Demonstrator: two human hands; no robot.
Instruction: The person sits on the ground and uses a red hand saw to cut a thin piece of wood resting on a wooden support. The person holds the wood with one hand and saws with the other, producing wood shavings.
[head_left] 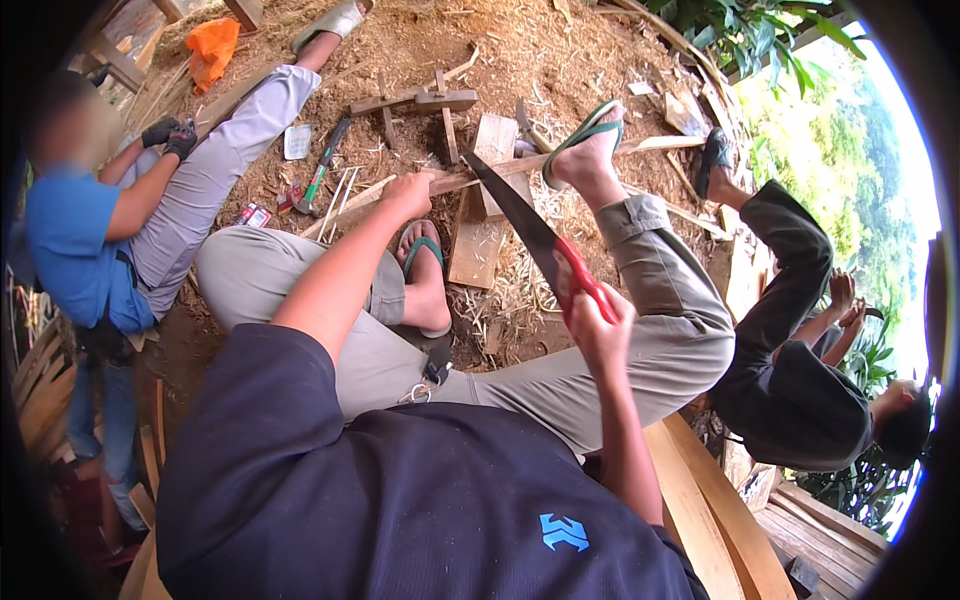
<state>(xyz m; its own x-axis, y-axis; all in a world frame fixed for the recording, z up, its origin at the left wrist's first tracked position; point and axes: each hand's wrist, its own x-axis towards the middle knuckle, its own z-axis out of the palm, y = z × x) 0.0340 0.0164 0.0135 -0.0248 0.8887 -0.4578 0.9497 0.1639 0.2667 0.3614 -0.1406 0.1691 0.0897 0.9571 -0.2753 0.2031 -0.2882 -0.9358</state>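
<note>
My right hand (600, 325) is closed around the red handle of a handsaw (522, 222). The saw's dark blade slants up and left, and its tip end lies at a long wooden strip (625, 147). Whether the teeth are in the wood I cannot tell. My left hand (408, 194) is closed on the same strip, left of the blade, with its fingertips partly hidden. My right foot, in a green-strapped flip-flop (590, 135), rests on the strip right of the blade. Beneath the strip lie short wooden boards (474, 245).
A green-handled hammer (322, 168), a wooden marking gauge-like tool (415, 101) and an orange bag (212, 52) lie on the shaving-covered ground. A gloved person (75, 215) sits left; another, in black (790, 400), sits right with a curved blade. Planks (700, 500) lie beside me.
</note>
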